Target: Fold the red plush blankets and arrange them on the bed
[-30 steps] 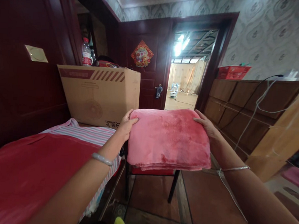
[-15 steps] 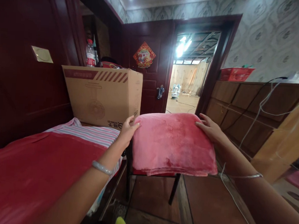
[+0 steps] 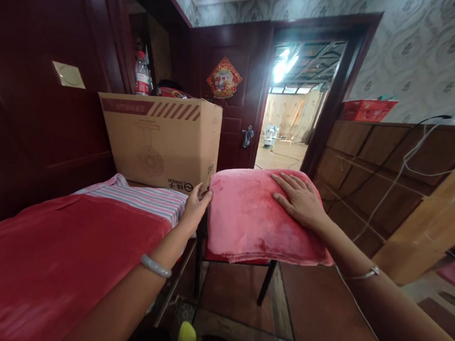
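Observation:
A folded pink plush blanket (image 3: pixel 243 213) lies on a chair with a red seat and dark legs (image 3: pixel 267 285). My right hand (image 3: pixel 302 201) rests palm down on the blanket's upper right part, fingers spread. At the blanket's left edge is my left hand (image 3: pixel 198 206), its thumb against the side and its fingers apart from the thumb; part of the fingers is hard to make out. The blanket's stacked layers show along its front edge.
To the left lies a red cover (image 3: pixel 69 253) over striped cloth (image 3: pixel 143 201). Behind it stands a large cardboard box (image 3: pixel 155 144) with a bottle (image 3: pixel 142 76) on top. A wooden cabinet (image 3: pixel 349 158) with hanging cables is at right, bearing a red basket (image 3: pixel 368 110).
My right hand has moved from the blanket's right edge inward onto its top and lies flat there. My left hand stays at the left edge. The view has shifted slightly.

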Demonstrator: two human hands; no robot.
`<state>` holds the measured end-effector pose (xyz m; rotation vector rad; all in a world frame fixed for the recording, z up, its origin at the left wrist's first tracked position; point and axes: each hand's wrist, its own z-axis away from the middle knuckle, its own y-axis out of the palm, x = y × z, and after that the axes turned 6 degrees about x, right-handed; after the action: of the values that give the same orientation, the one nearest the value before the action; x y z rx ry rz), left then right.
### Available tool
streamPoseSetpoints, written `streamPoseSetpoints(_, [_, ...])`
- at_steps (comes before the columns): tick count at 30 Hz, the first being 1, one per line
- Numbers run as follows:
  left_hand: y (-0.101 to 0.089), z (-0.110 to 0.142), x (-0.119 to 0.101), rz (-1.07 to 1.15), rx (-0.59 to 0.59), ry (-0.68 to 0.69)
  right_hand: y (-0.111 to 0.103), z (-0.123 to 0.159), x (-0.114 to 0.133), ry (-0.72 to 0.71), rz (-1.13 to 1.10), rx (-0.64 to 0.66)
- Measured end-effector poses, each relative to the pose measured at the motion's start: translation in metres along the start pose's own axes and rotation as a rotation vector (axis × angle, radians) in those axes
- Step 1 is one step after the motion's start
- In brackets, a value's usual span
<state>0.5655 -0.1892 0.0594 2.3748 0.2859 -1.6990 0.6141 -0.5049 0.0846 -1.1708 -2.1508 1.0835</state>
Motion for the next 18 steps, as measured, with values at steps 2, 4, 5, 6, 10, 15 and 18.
streamPoseSetpoints(2, [0.003,0.000,-0.013,-0.156,0.013,0.174,-0.008,-0.004,-0.006,-0.005,-0.011,0.019])
streamPoseSetpoints(4, [0.012,0.000,-0.029,-0.346,0.099,0.362,-0.018,-0.011,-0.010,0.017,-0.010,0.011])
streamPoseSetpoints(5, [0.018,0.000,-0.036,-0.443,0.148,0.441,-0.022,-0.014,-0.012,0.035,-0.003,0.000])
streamPoseSetpoints(6, [0.025,0.001,-0.041,-0.537,0.195,0.506,-0.023,-0.017,-0.012,0.053,0.010,-0.009])
streamPoseSetpoints(10, [0.051,0.002,-0.041,-0.875,0.377,0.595,-0.009,-0.019,-0.013,0.083,0.041,0.036])
streamPoseSetpoints(15, [0.058,-0.001,-0.021,-1.172,0.459,0.562,0.013,-0.011,-0.013,0.108,0.076,0.013])
streamPoseSetpoints(18, [0.056,-0.003,-0.022,-1.203,0.460,0.573,0.011,-0.011,-0.008,0.123,0.099,0.014])
